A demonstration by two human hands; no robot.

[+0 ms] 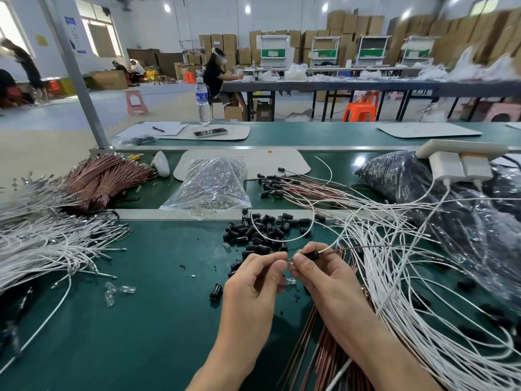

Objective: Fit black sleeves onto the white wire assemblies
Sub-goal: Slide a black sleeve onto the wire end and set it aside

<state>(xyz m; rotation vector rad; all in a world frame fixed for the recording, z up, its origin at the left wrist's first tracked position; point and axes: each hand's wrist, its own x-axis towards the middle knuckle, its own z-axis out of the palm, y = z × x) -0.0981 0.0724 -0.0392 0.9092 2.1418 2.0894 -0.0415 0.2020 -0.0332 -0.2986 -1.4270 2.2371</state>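
Now your right hand pinches black sleeve on white wire; left hand fingertips closed together just beside it, above green surface. Loose sleeve pile just beyond hands. White wire heap crowds right; unsleeved wires left. Clear bag, water bottle, phone farther back. Bottle label unreadable.

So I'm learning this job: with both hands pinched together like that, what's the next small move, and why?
Probably slide the black sleeve along the wire toward the clear tip between the fingertips. The right hand already holds the sleeve on the wire, and the left hand pinches at the tip, so it looks threaded but not yet seated.
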